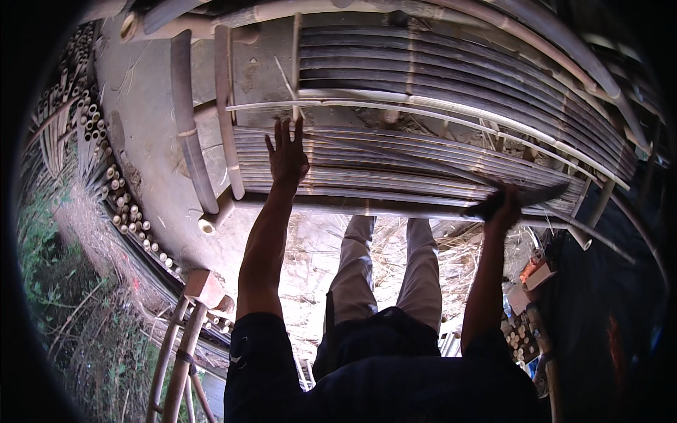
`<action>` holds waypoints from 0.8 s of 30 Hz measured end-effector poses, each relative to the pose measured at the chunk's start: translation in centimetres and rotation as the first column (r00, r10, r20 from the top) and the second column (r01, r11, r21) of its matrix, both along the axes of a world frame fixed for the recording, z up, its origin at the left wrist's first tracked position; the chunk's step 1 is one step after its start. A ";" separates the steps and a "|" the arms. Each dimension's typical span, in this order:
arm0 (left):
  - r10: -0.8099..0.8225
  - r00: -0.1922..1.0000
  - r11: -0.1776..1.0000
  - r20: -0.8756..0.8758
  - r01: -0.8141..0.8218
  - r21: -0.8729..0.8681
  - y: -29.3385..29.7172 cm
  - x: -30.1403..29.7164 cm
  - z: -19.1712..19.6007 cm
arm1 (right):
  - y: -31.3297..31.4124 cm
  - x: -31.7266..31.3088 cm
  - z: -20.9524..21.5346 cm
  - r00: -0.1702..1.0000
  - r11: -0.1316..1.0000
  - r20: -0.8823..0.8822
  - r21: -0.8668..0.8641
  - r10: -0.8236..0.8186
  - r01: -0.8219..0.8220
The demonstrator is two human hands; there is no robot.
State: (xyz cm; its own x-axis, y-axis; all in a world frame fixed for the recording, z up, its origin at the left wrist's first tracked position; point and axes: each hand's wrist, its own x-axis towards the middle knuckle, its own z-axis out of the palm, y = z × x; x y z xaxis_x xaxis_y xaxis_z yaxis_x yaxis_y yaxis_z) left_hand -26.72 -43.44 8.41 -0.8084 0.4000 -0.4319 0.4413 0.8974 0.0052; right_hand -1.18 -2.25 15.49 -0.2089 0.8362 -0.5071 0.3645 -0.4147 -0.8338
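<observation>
A panel of split bamboo slats (395, 166) lies across a frame in front of me, at about waist height. My left hand (287, 158) rests flat on the panel's left part with its fingers spread, holding nothing. At the panel's near right edge, my right hand (503, 210) is closed around a dark flat tool (539, 194), which lies along the slats and points right. Thin pale bamboo strips (423, 113) cross the panel above both hands. My legs in grey trousers (384, 268) stand under the panel's near edge.
A second row of darker slats (451, 63) lies beyond. Thick bamboo poles (185, 134) lean on a concrete slab (141, 99) at the left, edged by a stack of cut bamboo ends (116, 190). A brick (204, 285) sits at lower left. Straw (314, 247) covers the ground.
</observation>
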 end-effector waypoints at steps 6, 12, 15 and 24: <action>-0.041 0.992 0.947 0.116 0.001 0.322 10.2 4.2 1.2 | 2.2 0.8 -4.9 0.963 0.937 0.058 -0.224 -0.262 0.268; -0.210 0.962 0.906 0.172 0.125 0.404 22.8 7.8 -1.0 | 2.0 25.4 -9.3 0.788 0.869 0.558 -0.223 -0.259 0.443; -0.210 0.951 0.937 0.226 0.130 0.324 27.1 8.9 -2.8 | 1.4 30.1 -6.3 0.573 0.909 0.812 0.154 0.107 -0.387; -0.355 0.926 0.904 0.128 0.306 0.298 37.6 9.6 -10.9 | 19.0 23.1 -10.5 0.505 0.918 0.857 0.116 0.100 -0.379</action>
State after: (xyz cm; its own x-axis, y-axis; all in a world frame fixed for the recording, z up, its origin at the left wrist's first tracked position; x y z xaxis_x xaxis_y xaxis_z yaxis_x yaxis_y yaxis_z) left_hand -17.11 -5.79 -2.49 -0.5306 0.7512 -0.3927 0.6821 0.6534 0.3283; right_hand 21.95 16.79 4.99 -0.0289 0.9412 -0.3367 0.9878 -0.0247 -0.1540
